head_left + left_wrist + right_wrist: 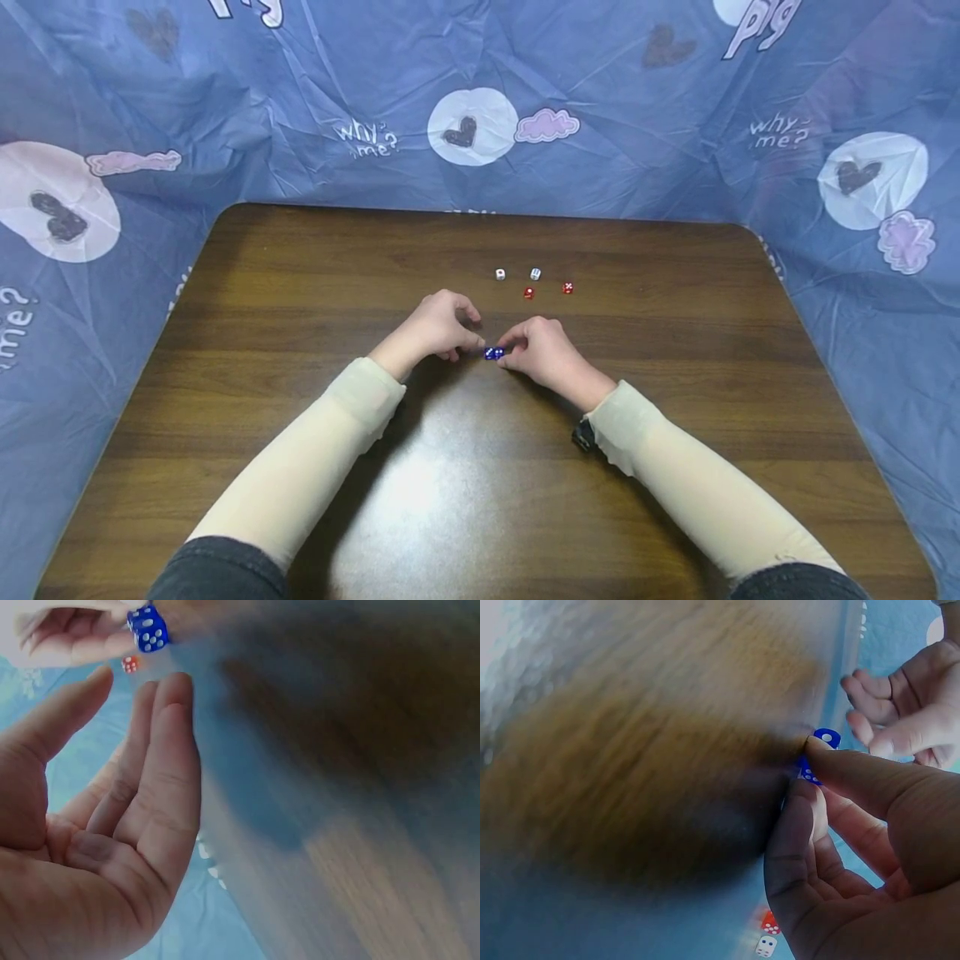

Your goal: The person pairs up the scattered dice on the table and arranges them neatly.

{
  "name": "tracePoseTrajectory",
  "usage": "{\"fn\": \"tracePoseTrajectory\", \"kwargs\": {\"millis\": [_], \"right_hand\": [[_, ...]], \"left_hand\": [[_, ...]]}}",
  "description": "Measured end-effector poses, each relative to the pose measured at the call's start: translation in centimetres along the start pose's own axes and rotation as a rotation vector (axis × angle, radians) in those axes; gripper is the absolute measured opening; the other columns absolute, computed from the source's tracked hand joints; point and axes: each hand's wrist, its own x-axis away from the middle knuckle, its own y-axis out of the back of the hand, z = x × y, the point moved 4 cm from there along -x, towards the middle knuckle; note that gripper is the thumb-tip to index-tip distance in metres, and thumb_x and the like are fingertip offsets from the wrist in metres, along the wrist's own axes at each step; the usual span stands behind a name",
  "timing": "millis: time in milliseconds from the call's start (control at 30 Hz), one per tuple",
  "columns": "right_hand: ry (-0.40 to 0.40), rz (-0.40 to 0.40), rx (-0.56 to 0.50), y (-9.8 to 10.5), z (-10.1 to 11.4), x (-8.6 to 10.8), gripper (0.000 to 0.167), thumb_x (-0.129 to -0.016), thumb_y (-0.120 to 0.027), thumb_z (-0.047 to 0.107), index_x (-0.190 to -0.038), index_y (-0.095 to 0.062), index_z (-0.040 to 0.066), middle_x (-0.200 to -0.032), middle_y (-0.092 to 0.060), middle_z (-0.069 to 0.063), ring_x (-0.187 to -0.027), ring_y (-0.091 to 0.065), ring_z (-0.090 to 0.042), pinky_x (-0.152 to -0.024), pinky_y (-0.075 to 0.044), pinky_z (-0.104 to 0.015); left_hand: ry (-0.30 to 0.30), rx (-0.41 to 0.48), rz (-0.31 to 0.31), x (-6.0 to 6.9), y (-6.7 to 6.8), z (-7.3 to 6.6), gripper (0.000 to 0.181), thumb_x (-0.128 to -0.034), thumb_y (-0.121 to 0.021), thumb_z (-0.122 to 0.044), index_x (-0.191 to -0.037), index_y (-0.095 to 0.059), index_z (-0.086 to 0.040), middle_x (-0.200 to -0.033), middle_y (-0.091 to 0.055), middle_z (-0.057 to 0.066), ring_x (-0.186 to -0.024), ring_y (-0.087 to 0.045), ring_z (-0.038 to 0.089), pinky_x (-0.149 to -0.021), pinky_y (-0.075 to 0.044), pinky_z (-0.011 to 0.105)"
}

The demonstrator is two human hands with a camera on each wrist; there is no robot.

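Two blue dice (490, 353) with white pips sit side by side on the wooden table, close together. My right hand (547, 352) pinches the right-hand blue die (811, 774) between thumb and fingers, which partly cover it in the right wrist view. Just left of the pair is my left hand (441, 325), thumb and fingers apart with nothing between them. In the left wrist view, the nearer blue die (148, 630) shows beyond the left fingertips, and the other is mostly hidden.
Behind the hands lie two white dice, one on the left (500, 274) and one farther right (536, 273). Two red dice, a left one (528, 293) and a right one (567, 288), lie near them. A blue printed cloth (315, 158) hangs behind the table (300, 267).
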Motion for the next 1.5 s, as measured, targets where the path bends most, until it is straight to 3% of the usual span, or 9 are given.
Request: {"fn": "tracePoseTrajectory", "kwargs": {"millis": [300, 500, 967, 1500], "right_hand": [[0.000, 0.003, -0.011, 0.1, -0.1, -0.1, 0.018, -0.083, -0.087, 0.013, -0.098, -0.080, 0.008, -0.066, -0.066, 0.004, -0.058, -0.058, -0.011, -0.051, -0.047, -0.026], [-0.006, 0.009, -0.023, -0.1, -0.2, 0.0, 0.019, -0.083, -0.087, 0.012, -0.100, -0.080, 0.008, -0.068, -0.067, 0.004, -0.058, -0.060, -0.011, -0.051, -0.049, -0.026], [-0.014, 0.023, -0.048, 0.1, -0.2, 0.3, 0.019, -0.084, -0.086, 0.011, -0.102, -0.080, 0.008, -0.069, -0.067, 0.004, -0.059, -0.060, -0.011, -0.051, -0.049, -0.026], [-0.004, 0.010, -0.031, 0.0, -0.5, 0.0, 0.018, -0.084, -0.087, 0.013, -0.100, -0.080, 0.009, -0.069, -0.066, 0.005, -0.059, -0.060, -0.011, -0.051, -0.049, -0.026]], "left_hand": [[-0.024, 0.146, -0.052, -1.8, 1.2, -0.2, 0.043, -0.0927, -0.077, -0.014, -0.129, -0.061, 0.002, -0.076, -0.071, 0.021, -0.058, -0.071, 0.031, -0.058, -0.063, 0.044], [0.000, 0.227, -0.091, -3.7, 1.8, 0.0, 0.044, -0.0948, -0.075, -0.014, -0.133, -0.060, 0.001, -0.073, -0.070, 0.022, -0.052, -0.068, 0.026, -0.054, -0.063, 0.040], [0.107, 0.229, -0.109, -7.5, 1.6, -0.8, 0.040, -0.0951, -0.075, -0.014, -0.132, -0.065, -0.004, -0.074, -0.071, 0.019, -0.053, -0.069, 0.024, -0.055, -0.063, 0.038], [0.160, 0.261, -0.116, -9.8, 1.0, -0.7, 0.033, -0.0912, -0.079, -0.010, -0.123, -0.072, -0.006, -0.080, -0.072, 0.019, -0.057, -0.070, 0.025, -0.057, -0.063, 0.038]]}}
